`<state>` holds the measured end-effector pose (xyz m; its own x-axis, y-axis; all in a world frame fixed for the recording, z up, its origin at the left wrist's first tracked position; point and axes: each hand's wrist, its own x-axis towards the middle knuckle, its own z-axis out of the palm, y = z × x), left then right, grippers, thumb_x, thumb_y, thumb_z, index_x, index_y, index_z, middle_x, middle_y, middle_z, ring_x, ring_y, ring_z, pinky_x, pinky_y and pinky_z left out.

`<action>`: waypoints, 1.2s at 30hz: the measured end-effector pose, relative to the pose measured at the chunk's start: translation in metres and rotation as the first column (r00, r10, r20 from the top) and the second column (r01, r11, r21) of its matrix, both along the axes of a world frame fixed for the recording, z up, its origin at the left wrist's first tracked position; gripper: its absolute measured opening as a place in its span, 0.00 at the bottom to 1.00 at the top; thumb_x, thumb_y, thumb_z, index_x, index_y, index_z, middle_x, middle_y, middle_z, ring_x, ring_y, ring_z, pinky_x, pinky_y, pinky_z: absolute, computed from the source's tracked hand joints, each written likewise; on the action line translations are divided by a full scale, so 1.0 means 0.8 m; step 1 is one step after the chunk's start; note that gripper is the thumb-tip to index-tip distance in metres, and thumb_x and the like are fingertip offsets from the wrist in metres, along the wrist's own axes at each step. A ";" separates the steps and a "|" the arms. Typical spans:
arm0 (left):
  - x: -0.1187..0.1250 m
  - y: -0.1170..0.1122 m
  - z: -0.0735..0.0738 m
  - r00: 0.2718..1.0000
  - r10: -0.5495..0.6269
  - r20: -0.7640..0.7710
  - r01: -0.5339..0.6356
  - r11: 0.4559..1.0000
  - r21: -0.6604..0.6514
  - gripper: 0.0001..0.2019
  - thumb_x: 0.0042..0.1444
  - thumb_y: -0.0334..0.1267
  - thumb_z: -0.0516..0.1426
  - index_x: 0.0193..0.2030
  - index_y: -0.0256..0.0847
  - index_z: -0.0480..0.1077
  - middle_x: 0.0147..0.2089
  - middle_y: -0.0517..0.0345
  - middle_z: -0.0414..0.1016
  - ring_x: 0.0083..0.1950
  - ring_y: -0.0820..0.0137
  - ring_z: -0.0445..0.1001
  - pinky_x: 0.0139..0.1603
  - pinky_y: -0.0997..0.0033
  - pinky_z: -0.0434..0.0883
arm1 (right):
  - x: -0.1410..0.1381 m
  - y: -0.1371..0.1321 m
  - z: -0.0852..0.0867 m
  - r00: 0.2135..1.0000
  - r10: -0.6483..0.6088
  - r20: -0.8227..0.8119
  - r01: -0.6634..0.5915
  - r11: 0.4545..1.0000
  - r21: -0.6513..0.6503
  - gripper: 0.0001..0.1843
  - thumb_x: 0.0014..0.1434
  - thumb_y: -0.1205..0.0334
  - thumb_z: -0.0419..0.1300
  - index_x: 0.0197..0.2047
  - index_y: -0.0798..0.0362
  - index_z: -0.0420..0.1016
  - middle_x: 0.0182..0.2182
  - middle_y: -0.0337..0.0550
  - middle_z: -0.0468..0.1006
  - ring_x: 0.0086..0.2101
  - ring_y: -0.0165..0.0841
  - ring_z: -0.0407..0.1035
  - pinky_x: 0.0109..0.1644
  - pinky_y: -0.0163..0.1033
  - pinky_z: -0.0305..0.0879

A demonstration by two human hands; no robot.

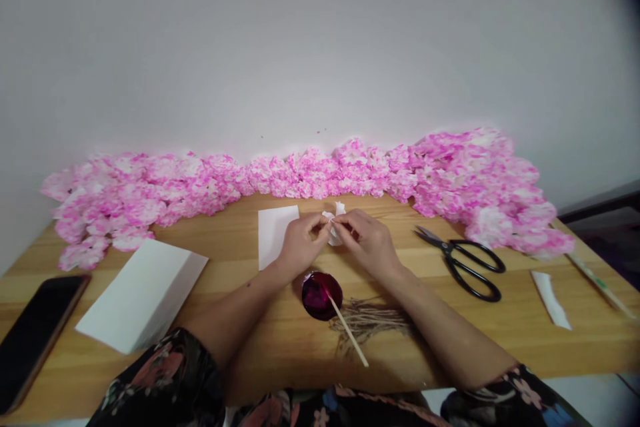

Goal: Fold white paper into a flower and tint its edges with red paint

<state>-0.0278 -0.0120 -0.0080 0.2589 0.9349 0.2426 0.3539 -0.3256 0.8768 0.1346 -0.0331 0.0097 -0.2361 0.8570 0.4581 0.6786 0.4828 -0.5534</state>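
Note:
Both of my hands meet over the middle of the wooden table [240, 347]. My left hand [299, 242] and my right hand [367, 238] pinch a small folded white paper piece [336, 221] between their fingertips, just above the tabletop. A flat white paper sheet [274, 232] lies beside my left hand. Close to my wrists stands a small round dish of dark red dye [321, 295] with a thin wooden stick [349, 333] leaning out of it. A bundle of thin brown wires [373, 320] lies under my right forearm.
A long row of pink-and-white paper flowers [310, 177] runs along the wall at the back. Black scissors [463, 260] lie at the right, with a white paper scrap [550, 299] and a thin stick [600, 285] beyond. A white paper stack [143, 293] and dark phone [35, 333] sit left.

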 end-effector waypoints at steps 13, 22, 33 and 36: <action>-0.002 0.007 -0.009 0.973 0.011 0.232 0.029 0.986 -0.167 0.10 0.57 0.40 0.55 0.29 0.36 0.71 0.29 0.59 0.73 0.32 0.72 0.69 0.36 0.75 0.66 | 0.007 0.017 0.001 0.719 -0.328 -0.613 -0.172 0.770 -0.614 0.16 0.51 0.47 0.61 0.29 0.53 0.70 0.19 0.34 0.68 0.17 0.25 0.58 0.19 0.33 0.54; 0.000 -0.001 0.000 0.995 -0.062 0.076 0.064 0.998 -0.018 0.09 0.58 0.36 0.54 0.30 0.37 0.72 0.29 0.58 0.75 0.32 0.72 0.70 0.36 0.75 0.65 | 0.003 0.012 -0.001 0.877 -0.253 -0.409 0.069 0.908 -0.414 0.13 0.55 0.51 0.61 0.30 0.53 0.75 0.23 0.37 0.72 0.23 0.28 0.62 0.27 0.34 0.58; -0.005 0.004 -0.003 0.986 0.089 0.144 -0.081 0.995 -0.064 0.12 0.59 0.41 0.54 0.30 0.37 0.72 0.28 0.60 0.74 0.31 0.73 0.69 0.34 0.75 0.66 | 0.018 0.011 0.017 0.965 -0.173 -0.199 0.087 0.920 -0.383 0.22 0.62 0.46 0.52 0.27 0.53 0.74 0.23 0.41 0.74 0.25 0.31 0.65 0.29 0.36 0.56; -0.004 0.004 -0.001 0.989 0.074 0.124 -0.067 0.996 -0.057 0.11 0.59 0.41 0.54 0.32 0.37 0.73 0.30 0.59 0.76 0.32 0.72 0.70 0.37 0.75 0.67 | 0.009 0.008 0.013 0.977 -0.125 -0.171 0.057 0.934 -0.353 0.16 0.58 0.50 0.57 0.27 0.53 0.73 0.23 0.38 0.72 0.23 0.29 0.61 0.28 0.35 0.54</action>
